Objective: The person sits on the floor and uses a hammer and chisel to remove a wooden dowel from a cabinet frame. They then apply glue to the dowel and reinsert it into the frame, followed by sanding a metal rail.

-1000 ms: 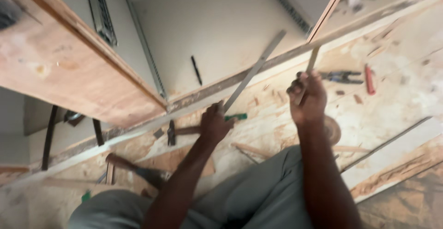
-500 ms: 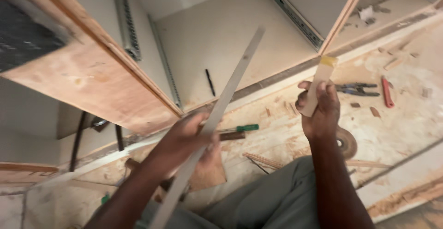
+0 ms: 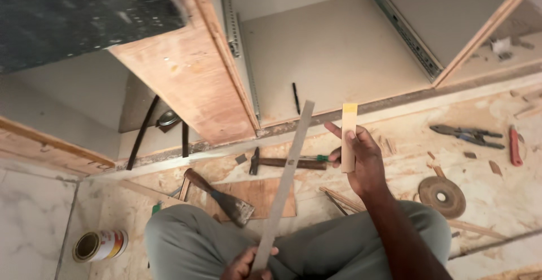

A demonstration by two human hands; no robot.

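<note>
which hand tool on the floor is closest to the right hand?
The hammer, lying flat just left of the right hand, its handle end by the fingers. The pliers and hatchet lie farther off.

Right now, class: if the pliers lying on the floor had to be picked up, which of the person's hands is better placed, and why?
Right, probably. The right hand is raised nearer the pliers, though it holds a small wooden block. The left hand sits low by the lap, gripping the long strip.

The long strip (image 3: 285,181) looks like dull grey metal, matt and smooth. The short slat (image 3: 348,139) is pale bare wood. Cabinet side (image 3: 195,88) shows raw, rough plywood; its inner panel (image 3: 333,48) is smooth matt laminate. The floor (image 3: 497,161) is scuffed plywood.
</note>
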